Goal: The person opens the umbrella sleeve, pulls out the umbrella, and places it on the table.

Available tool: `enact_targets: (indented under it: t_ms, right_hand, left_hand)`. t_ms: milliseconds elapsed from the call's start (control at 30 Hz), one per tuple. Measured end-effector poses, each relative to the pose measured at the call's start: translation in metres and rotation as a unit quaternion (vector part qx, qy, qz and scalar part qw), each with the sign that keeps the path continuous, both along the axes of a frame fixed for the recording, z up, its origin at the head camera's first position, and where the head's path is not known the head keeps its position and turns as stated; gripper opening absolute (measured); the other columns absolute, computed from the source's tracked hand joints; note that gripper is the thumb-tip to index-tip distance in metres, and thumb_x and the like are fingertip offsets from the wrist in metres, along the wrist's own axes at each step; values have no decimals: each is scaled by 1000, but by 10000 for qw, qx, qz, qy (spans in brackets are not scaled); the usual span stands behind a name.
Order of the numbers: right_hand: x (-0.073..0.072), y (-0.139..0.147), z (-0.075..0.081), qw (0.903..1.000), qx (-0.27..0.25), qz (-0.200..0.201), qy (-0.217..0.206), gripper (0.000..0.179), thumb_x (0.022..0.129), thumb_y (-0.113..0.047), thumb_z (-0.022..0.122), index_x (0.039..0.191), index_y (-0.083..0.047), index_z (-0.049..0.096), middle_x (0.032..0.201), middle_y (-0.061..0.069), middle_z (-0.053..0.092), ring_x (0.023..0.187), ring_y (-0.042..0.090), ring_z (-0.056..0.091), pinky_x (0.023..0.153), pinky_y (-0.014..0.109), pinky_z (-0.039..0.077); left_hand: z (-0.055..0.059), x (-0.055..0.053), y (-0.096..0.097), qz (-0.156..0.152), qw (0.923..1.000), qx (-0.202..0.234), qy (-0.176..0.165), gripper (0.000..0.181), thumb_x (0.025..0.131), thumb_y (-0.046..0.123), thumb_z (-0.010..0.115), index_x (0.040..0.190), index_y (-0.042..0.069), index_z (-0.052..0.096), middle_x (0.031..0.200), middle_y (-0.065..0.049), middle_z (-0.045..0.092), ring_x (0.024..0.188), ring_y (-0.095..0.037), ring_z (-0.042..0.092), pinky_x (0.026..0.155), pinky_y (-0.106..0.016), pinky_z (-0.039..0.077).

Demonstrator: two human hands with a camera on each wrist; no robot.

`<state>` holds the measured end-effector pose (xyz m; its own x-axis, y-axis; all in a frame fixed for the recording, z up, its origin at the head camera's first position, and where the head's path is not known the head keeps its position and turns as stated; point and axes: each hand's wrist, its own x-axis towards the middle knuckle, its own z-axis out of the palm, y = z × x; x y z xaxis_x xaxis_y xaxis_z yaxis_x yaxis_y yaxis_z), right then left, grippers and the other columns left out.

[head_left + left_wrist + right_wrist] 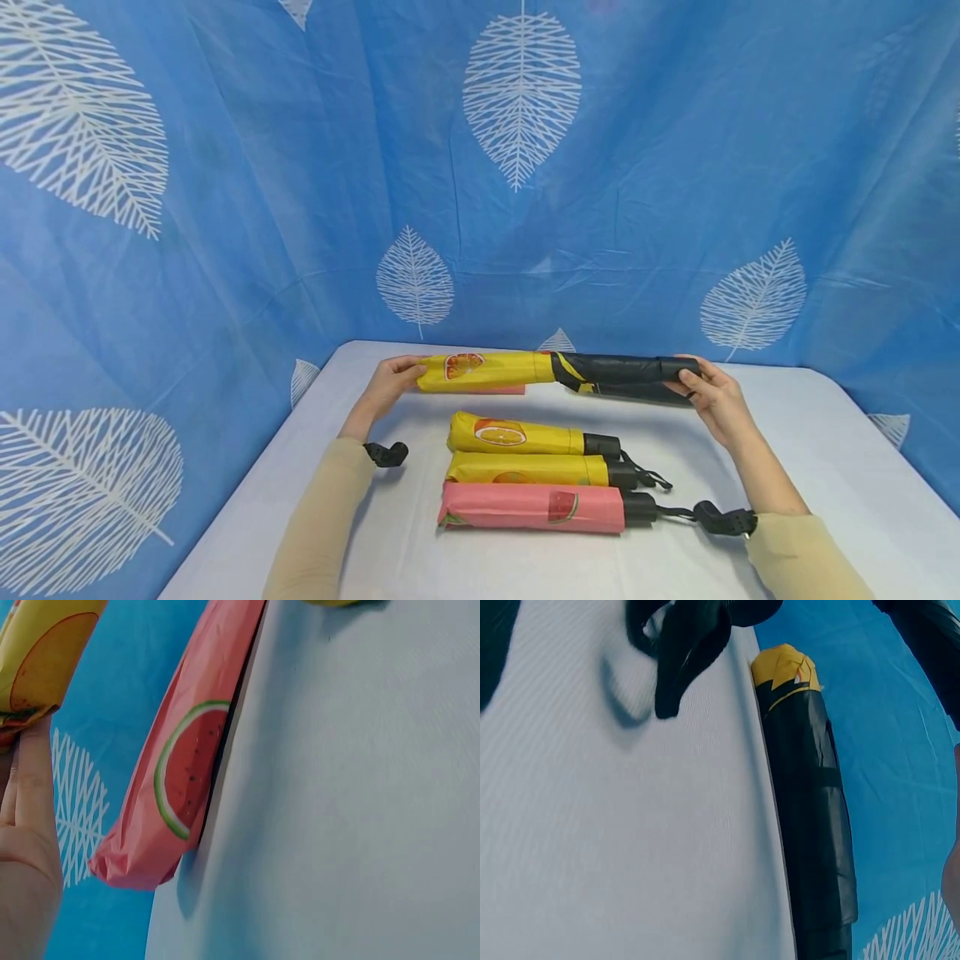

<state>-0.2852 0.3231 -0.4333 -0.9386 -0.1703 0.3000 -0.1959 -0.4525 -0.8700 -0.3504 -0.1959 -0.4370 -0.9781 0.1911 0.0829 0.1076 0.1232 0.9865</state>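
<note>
1. Left grip [384, 385] pinches one end of a yellow, orange-slice-printed folded umbrella [483, 371]; held only there, its slick fabric could slip and the inner end droop.
2. Right grip [716, 400] curls thumb and fingers round the outer end of a black folded umbrella with yellow markings [611, 368]. I judge a loose thumb would let it roll.
3. Both umbrellas hang nearly level above the far side of the white-covered table [420, 567]. Their inner ends meet; I cannot tell whether they overlap, so uneven hands could knock one loose.
4. Beyond them, a pink, watermelon-printed folded umbrella [187, 772] and a black, yellow-tipped folded umbrella [806, 802] lie along the table's far edge. If I lower too far back, a bump could push either over.
5. Nearer me, a pink folded umbrella with a black handle [517, 508] trails a black cord [675, 511] beside the black right-wrist mount [723, 518]; a careless sweep could snag it.
</note>
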Motion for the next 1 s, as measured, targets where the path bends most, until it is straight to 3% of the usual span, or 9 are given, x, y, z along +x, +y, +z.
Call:
enact_targets:
  t_ms: [200, 467, 733, 1000]
  right_hand:
    - [2, 9, -1, 9998, -173, 76, -5, 33, 99, 4, 39, 119, -10, 61, 108, 2, 65, 95, 16, 65, 48, 13, 37]
    - [10, 25, -4, 9999, -126, 17, -78, 35, 99, 4, 39, 121, -13, 61, 108, 1, 66, 95, 14, 65, 48, 13, 37]
    - [17, 43, -9, 9997, 173, -126, -98, 37, 99, 3, 40, 118, -19, 63, 108, -2, 65, 94, 13, 66, 45, 16, 33]
    - [23, 58, -17, 9985, 171, -287, -426, 34, 99, 0, 43, 114, -21, 64, 99, 3, 70, 88, 11, 66, 46, 16, 32]
  left_hand:
    - [2, 2, -6, 82, 9998, -170, -35, 36, 93, 21, 61, 118, -5, 61, 118, -15, 58, 92, -19, 60, 88, -43, 48]
    - [-5, 4, -22, 105, 9996, -266, -79, 34, 93, 22, 61, 113, -6, 62, 111, -13, 60, 92, -18, 60, 88, -33, 49]
    - [-16, 6, -33, -76, 9985, -545, 3, 32, 93, 22, 62, 109, -5, 65, 106, -10, 62, 91, -18, 60, 88, -34, 49]
    - [-22, 11, -41, 35, 9938, -1106, -84, 33, 94, 24, 61, 112, -4, 65, 106, -8, 64, 93, -18, 58, 90, -38, 47]
